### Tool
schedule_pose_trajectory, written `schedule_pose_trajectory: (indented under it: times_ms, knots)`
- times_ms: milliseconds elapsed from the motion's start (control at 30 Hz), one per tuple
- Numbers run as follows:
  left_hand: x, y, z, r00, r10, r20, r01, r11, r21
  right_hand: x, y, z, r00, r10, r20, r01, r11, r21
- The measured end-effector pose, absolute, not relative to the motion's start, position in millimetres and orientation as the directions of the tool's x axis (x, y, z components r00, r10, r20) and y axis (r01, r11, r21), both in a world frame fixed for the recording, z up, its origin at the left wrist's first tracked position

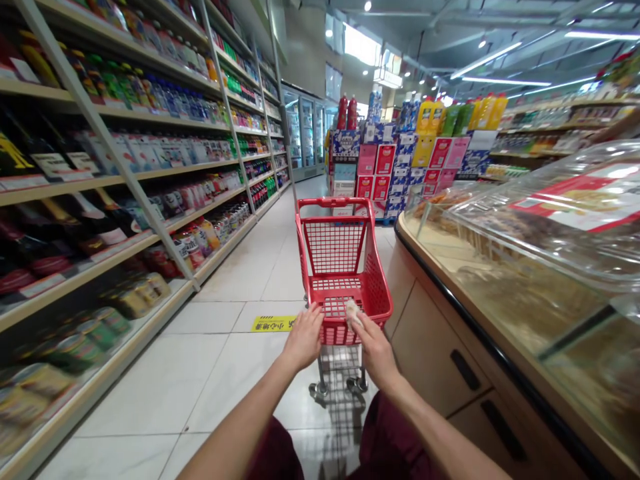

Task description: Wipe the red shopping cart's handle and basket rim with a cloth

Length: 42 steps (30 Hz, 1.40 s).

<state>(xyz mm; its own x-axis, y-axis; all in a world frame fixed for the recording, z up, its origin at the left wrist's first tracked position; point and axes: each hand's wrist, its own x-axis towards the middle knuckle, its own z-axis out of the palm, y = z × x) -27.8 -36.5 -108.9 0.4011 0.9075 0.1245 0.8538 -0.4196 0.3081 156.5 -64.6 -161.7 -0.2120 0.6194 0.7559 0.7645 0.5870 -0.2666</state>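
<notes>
- Both hands, left [304, 337] and right [373, 347], wrap the cart [345, 267] handle; right also pinches a pale scrap.
- Cart's mid-aisle ahead of us, looks light, rigid plastic on wheels; we'd hold the rear bar.

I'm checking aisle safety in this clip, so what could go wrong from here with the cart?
1. The red cart runs close beside the counter on the right; a slight drift could scrape or jam it against the edge.
2. The right hand also seems to hold a small pale item at the cart's rim, so its grip may be weaker and the item could drop.
3. The left hand rests on the rim; the stacked boxes ahead narrow the way.
</notes>
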Motion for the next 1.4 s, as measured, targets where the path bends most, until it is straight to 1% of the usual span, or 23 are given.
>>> schedule_pose_trajectory:
  times_ms: [100, 133, 233, 267, 300, 400, 467, 600, 667, 800, 867, 933, 1000, 1067, 1100, 1167, 1233, 1300, 1400]
  knots:
    - [-31.2, -32.8, -115.2, 0.418, 0.896, 0.148, 0.78, -0.438, 0.447, 139.4, -73.5, -185.1, -0.273, 0.625, 0.732, 0.758, 0.608, -0.237]
    - [-30.9, -31.4, -116.0, 0.419, 0.897, 0.143, 0.771, -0.435, 0.466, 131.4, -77.3, -194.6, -0.288, 0.653, 0.701, 0.769, 0.593, -0.237]
    - [-28.4, -28.3, -115.1, 0.438, 0.89, 0.129, 0.763, -0.443, 0.47, 115.3, -87.1, -214.6, -0.307, 0.763, 0.569, 0.819, 0.517, -0.25]
    - [-27.7, -28.0, -114.3, 0.442, 0.888, 0.126, 0.762, -0.446, 0.47, 115.0, -88.5, -215.7, -0.306, 0.778, 0.548, 0.825, 0.504, -0.256]
    - [-27.0, -28.0, -113.6, 0.444, 0.887, 0.125, 0.761, -0.447, 0.47, 117.2, -88.7, -213.8, -0.296, 0.777, 0.556, 0.824, 0.501, -0.262]
    - [-25.0, -28.6, -112.1, 0.451, 0.883, 0.132, 0.757, -0.456, 0.468, 132.3, -82.6, -198.1, -0.202, 0.711, 0.674, 0.811, 0.507, -0.291]
    - [-23.3, -28.4, -110.6, 0.464, 0.875, 0.138, 0.752, -0.472, 0.461, 141.4, -77.2, -191.7, -0.151, 0.693, 0.705, 0.821, 0.485, -0.3]
    - [-20.8, -27.7, -103.9, 0.491, 0.862, 0.124, 0.76, -0.494, 0.423, 151.7, -78.4, -202.7, -0.209, 0.761, 0.614, 0.844, 0.457, -0.281]
    - [-20.3, -28.8, -99.6, 0.478, 0.871, 0.11, 0.784, -0.48, 0.393, 159.5, -82.7, -206.1, -0.194, 0.767, 0.612, 0.841, 0.451, -0.299]
    - [-12.1, -34.1, -94.5, 0.418, 0.904, 0.085, 0.847, -0.422, 0.322, 178.8, -81.0, -194.0, 0.013, 0.72, 0.694, 0.819, 0.391, -0.42]
    - [-3.0, -37.1, -94.7, 0.414, 0.908, 0.072, 0.862, -0.416, 0.291, 181.1, -77.0, -192.7, 0.067, 0.734, 0.676, 0.827, 0.339, -0.449]
    - [5.9, -39.5, -96.3, 0.418, 0.906, 0.057, 0.868, -0.418, 0.267, 178.5, -76.2, -199.4, 0.038, 0.778, 0.627, 0.845, 0.31, -0.436]
    - [11.4, -41.0, -98.4, 0.422, 0.906, 0.04, 0.874, -0.418, 0.248, 177.0, -79.6, -207.5, -0.009, 0.807, 0.591, 0.853, 0.315, -0.416]
    - [12.7, -41.7, -99.9, 0.426, 0.905, 0.023, 0.878, -0.419, 0.233, 182.2, -83.8, -208.8, -0.008, 0.791, 0.612, 0.844, 0.333, -0.421]
    - [12.4, -41.9, -100.3, 0.426, 0.904, 0.018, 0.879, -0.419, 0.228, 187.4, -84.7, -206.2, 0.019, 0.771, 0.637, 0.838, 0.335, -0.431]
    - [11.8, -42.3, -100.1, 0.42, 0.907, 0.012, 0.884, -0.413, 0.221, 199.3, -82.4, -198.0, 0.122, 0.717, 0.686, 0.825, 0.311, -0.472]
    - [12.2, -43.0, -99.2, 0.409, 0.913, 0.012, 0.89, -0.402, 0.215, 206.9, -76.0, -193.8, 0.215, 0.687, 0.694, 0.822, 0.256, -0.508]
    - [13.3, -44.0, -97.9, 0.404, 0.915, 0.011, 0.894, -0.398, 0.209, 207.8, -70.5, -198.9, 0.191, 0.721, 0.666, 0.838, 0.234, -0.493]
    - [13.8, -45.8, -96.8, 0.414, 0.91, 0.007, 0.891, -0.407, 0.204, 207.1, -70.7, -214.7, 0.064, 0.788, 0.612, 0.856, 0.272, -0.44]
